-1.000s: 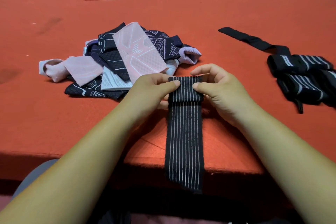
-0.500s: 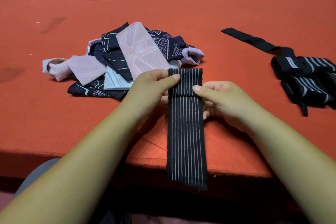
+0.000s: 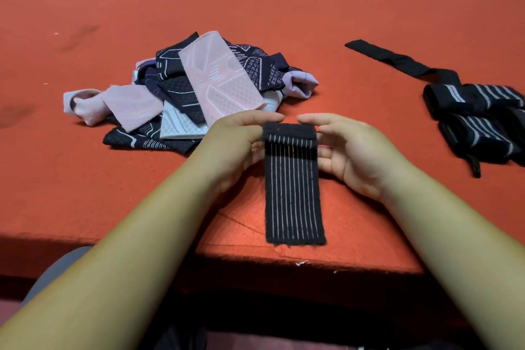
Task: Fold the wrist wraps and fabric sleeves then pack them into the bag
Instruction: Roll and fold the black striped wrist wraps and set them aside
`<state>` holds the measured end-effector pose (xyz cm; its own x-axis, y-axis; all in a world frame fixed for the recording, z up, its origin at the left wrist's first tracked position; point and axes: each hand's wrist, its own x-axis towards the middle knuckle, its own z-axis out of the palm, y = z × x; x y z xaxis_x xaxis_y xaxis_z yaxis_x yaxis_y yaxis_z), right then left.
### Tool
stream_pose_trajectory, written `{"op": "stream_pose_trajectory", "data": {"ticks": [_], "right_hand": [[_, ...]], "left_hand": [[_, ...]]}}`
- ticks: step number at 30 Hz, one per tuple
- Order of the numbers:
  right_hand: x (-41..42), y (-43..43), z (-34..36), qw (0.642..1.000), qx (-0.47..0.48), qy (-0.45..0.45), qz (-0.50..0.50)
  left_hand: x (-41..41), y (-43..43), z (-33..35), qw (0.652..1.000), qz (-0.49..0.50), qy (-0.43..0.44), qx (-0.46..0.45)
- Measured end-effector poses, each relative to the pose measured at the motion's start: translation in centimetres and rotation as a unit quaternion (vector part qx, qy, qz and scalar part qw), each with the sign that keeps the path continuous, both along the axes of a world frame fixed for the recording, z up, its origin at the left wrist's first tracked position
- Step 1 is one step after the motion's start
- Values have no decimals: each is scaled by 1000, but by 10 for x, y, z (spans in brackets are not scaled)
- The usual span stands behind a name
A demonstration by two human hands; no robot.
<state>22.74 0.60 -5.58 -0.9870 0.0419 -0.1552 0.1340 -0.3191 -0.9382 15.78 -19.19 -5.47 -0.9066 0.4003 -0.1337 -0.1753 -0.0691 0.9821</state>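
Note:
A black wrist wrap [image 3: 292, 193] with thin white stripes lies lengthwise on the red table, its near end at the table's front edge. Its far end is rolled over into a thick fold. My left hand [image 3: 235, 148] grips the left side of that fold and my right hand [image 3: 346, 150] grips the right side, fingertips on top of it. Beyond my hands sits a loose pile of pink, lilac and dark navy fabric sleeves [image 3: 199, 91]. At the right lie rolled black striped wrist wraps [image 3: 477, 119] with one black strap [image 3: 392, 58] trailing away. No bag is in view.
The red felt-covered table [image 3: 284, 3] stretches far back to a wire fence at the top edge. Its front edge [image 3: 312, 261] runs just below the wrap's near end. A grey trouser leg shows at the lower left.
The wrap's hanging tail has been drawn up onto the table as my hands rolled the far end over. Both hands shifted slightly toward me.

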Motion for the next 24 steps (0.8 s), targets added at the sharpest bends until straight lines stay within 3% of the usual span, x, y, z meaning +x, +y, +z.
{"op": "stream_pose_trajectory", "data": {"ticks": [2,10,15,24], "right_hand": [[0,3,2,999,-31,-7,-6],[0,3,-5,998,35,50,-33],[0,0,-6,985,111,103,-77],[3,-3,-8,990,142,-7,-6]], "left_hand": [[2,-1,3,1000,-8,-6,6],[3,1,4,999,-8,-27,36],[3,-5,-1,994,-89,-13,-58],[3,-1,-6,999,-44,3,-13]]}}
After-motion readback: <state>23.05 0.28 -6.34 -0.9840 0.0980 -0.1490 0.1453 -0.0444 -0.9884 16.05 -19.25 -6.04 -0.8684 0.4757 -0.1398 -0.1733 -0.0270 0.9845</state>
